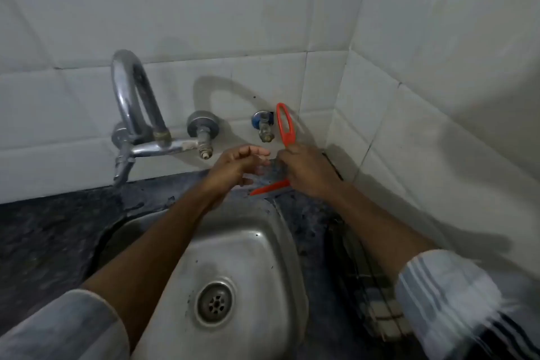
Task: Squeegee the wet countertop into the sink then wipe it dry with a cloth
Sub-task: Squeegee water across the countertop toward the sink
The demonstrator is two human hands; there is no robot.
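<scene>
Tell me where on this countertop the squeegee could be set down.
Bare dark countertop lies left of the sink, below the tap. Behind the sink it is crowded: the left hand hovers open and the right hand grips the red squeegee. A checked cloth covers the right strip.

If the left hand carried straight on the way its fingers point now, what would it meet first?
The left hand points right, toward the right hand gripping the red squeegee. It would probably meet that hand or the squeegee first, though depth between them is unclear.
</scene>
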